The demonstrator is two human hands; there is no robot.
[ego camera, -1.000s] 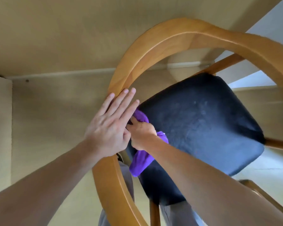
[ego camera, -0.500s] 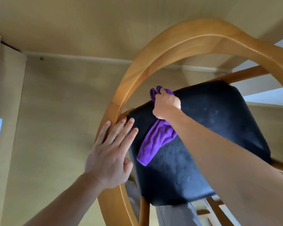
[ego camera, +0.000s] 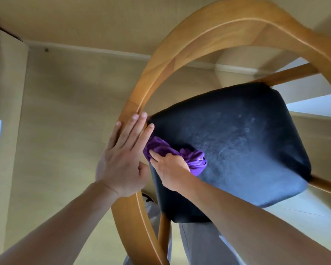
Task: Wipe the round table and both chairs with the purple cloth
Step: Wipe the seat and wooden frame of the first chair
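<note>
My right hand holds the purple cloth: the grip is closed, fingers curled round the bunched fabric, forefinger stretched along its near-left edge. The cloth lies pressed on the black seat pad, at the pad's left edge, directly under and ahead of my grip. One fold sticks out to the right of my knuckles.

My left hand lies flat on the curved wooden rail of the chair, just left of the cloth. This grip is wide: fingers straight and together, holding nothing, fingertips at the joint in the rail where it meets the seat corner. Its little finger is just beside the cloth; I cannot tell whether they touch.

The rail arcs up and over to the far right of both hands. The seat surface shows pale scuffs right of the cloth. Floor beneath is tan. Grey trouser legs show below the seat.
</note>
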